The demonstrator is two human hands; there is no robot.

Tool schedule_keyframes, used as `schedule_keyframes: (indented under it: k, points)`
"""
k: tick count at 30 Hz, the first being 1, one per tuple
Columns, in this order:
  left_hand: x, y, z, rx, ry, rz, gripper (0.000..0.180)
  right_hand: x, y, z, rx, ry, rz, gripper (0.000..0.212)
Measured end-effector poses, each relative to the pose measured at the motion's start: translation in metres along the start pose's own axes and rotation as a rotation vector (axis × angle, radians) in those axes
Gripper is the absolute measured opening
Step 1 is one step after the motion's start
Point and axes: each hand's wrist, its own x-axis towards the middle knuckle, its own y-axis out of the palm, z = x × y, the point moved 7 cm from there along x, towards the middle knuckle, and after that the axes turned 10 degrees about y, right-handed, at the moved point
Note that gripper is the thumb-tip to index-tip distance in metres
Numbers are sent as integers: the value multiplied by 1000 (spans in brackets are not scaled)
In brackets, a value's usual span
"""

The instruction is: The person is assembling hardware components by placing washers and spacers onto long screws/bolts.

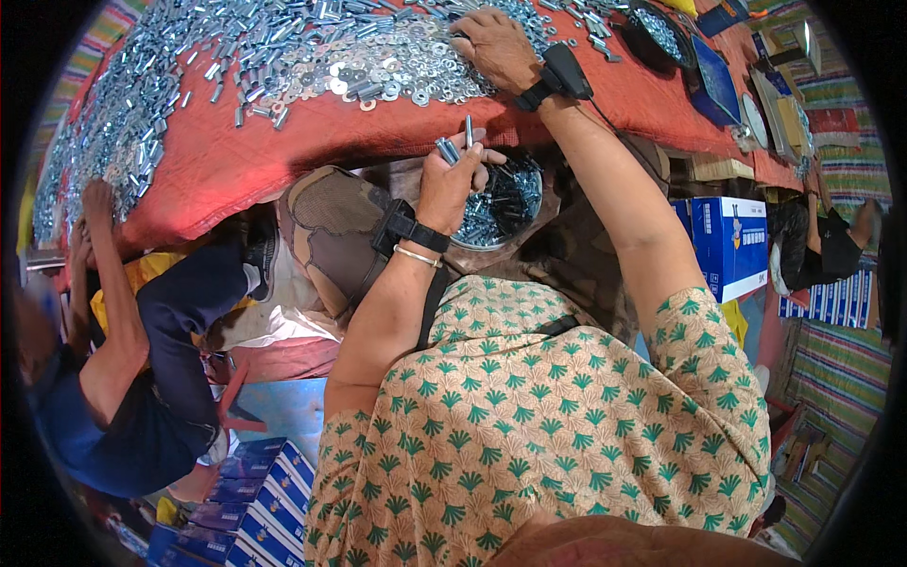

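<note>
My left hand (452, 184) is closed around a few shiny metal bolts (469, 130), their ends sticking out past the fingers. Beneath it sits a round metal bowl (540, 203) holding many dark and silvery bolts. My right hand (501, 52) reaches over the red-covered table, fingers bent down into the loose hardware; whether anything is pinched there is hidden. Flat washers (378, 71) lie heaped left of that hand. Beyond and further left spread many metal sleeves (142, 132).
Another person (123, 359) works at the table's left side, hands at the pile. A black bowl of metal parts (657, 36) stands at the far right. Blue-and-white boxes (732, 246) are on the right, and more boxes (250, 506) are stacked at lower left.
</note>
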Motion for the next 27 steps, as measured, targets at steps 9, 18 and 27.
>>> schedule_keyframes:
  k: [9,18,27]
  points:
    - [3,6,11,51,-39,96,19,-21,-47,-30,254,-133,-205,25]
    - [2,-1,16,133,-76,39,25,-64,-63,-62,436,197,-209,13]
    - [3,-5,18,254,-51,17,16,-50,-35,-40,366,42,-125,21]
